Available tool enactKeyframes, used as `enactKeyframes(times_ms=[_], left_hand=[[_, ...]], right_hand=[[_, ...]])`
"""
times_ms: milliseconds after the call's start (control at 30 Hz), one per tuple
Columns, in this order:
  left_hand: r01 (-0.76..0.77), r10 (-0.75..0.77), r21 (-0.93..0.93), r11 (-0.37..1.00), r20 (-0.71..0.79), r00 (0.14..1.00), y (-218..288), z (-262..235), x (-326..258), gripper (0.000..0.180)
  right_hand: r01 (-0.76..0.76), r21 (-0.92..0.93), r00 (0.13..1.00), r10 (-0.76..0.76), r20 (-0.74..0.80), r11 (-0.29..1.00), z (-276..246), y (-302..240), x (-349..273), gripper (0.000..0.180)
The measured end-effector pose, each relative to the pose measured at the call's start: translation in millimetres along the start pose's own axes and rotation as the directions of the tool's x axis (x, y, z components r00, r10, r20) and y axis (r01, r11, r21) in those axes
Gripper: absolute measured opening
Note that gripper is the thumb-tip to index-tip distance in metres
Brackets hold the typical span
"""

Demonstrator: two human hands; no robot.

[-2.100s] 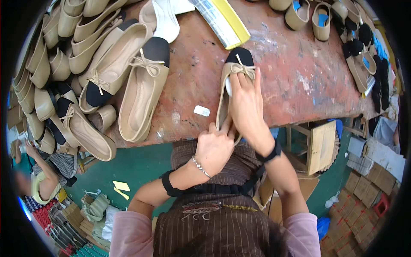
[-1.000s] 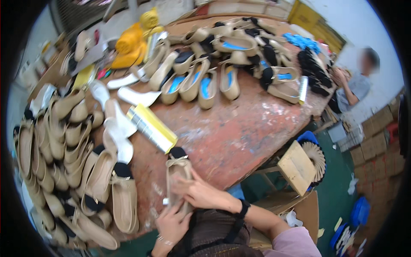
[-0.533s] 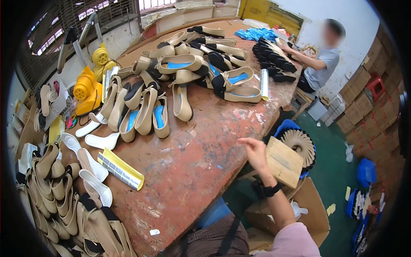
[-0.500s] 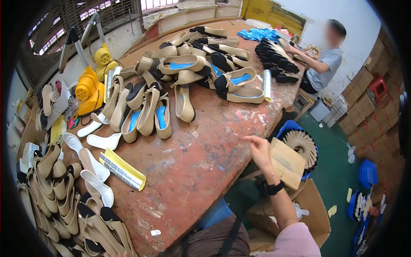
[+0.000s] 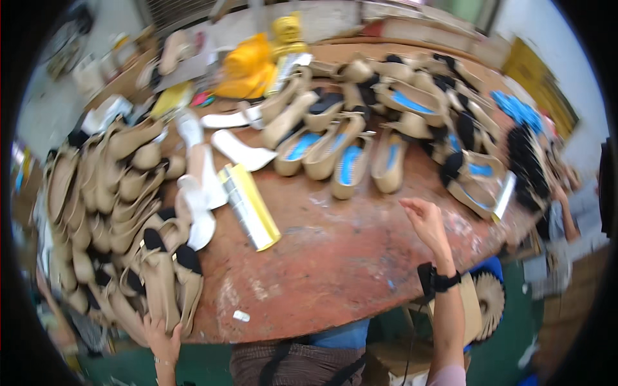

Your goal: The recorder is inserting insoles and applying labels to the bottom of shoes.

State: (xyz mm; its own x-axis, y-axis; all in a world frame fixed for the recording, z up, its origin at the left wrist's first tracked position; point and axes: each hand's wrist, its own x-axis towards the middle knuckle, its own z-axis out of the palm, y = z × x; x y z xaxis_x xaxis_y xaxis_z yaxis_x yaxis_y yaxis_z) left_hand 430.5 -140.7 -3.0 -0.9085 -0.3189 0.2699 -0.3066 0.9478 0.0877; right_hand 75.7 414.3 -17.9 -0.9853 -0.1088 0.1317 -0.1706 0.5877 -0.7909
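My left hand (image 5: 161, 340) is at the near left, its fingers and thumb around the heel end of a beige flat shoe (image 5: 159, 289) with a black toe. Another black-toed flat (image 5: 188, 283) lies right beside it, at the edge of a large heap of similar shoes (image 5: 106, 186). Over the middle right of the table, my right hand (image 5: 425, 222) is empty, with loosely bent fingers apart from any shoe. A dark band circles that wrist.
The worn red table (image 5: 335, 257) carries more beige flats with blue insoles (image 5: 351, 167), white insole-shaped pieces (image 5: 196, 212) and a yellow-and-silver rolled sheet (image 5: 251, 206). Yellow machines (image 5: 248, 64) stand at the back. Black shoes (image 5: 524, 167) and another person's arm (image 5: 566, 215) are at the right.
The view has swung left. My left hand has come into sight at the black-toed shoes. My right hand has moved from the table's right edge to over the tabletop.
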Motion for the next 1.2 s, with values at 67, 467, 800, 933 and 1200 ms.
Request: enactKeyframes(times_ms=[67, 467, 800, 933, 1200], left_hand=[[0.009, -0.009, 0.007, 1.0, 0.034, 0.999, 10.0, -6.2, 4.7, 0.041], [0.048, -0.072, -0.264, 0.963, -0.081, 0.994, 6.9, 19.4, 5.5, 0.045], [-0.011, -0.113, -0.366, 0.931, -0.315, 0.942, -6.5, 61.2, -17.8, 0.094], [0.077, -0.324, -0.568, 0.82, -0.348, 0.88, 11.8, 49.5, 2.8, 0.084], [-0.221, -0.128, -0.44, 0.871, -0.636, 0.761, 46.7, 32.2, 23.8, 0.084]], right_hand=[[0.036, 0.024, 0.992, -0.039, 0.119, 0.999, 20.4, -32.5, 12.0, 0.024], [0.46, 0.048, 0.81, -0.441, 0.387, 0.886, 166.4, -165.1, 86.7, 0.023], [0.497, -0.497, 0.866, -0.373, 0.334, 0.711, 353.9, -161.5, 191.3, 0.027], [0.242, -0.468, 0.942, -0.092, 0.322, 0.85, 345.3, -168.4, 186.6, 0.033], [-0.104, 0.581, 0.987, 0.013, 0.158, 0.807, 183.9, -191.9, 95.4, 0.06]])
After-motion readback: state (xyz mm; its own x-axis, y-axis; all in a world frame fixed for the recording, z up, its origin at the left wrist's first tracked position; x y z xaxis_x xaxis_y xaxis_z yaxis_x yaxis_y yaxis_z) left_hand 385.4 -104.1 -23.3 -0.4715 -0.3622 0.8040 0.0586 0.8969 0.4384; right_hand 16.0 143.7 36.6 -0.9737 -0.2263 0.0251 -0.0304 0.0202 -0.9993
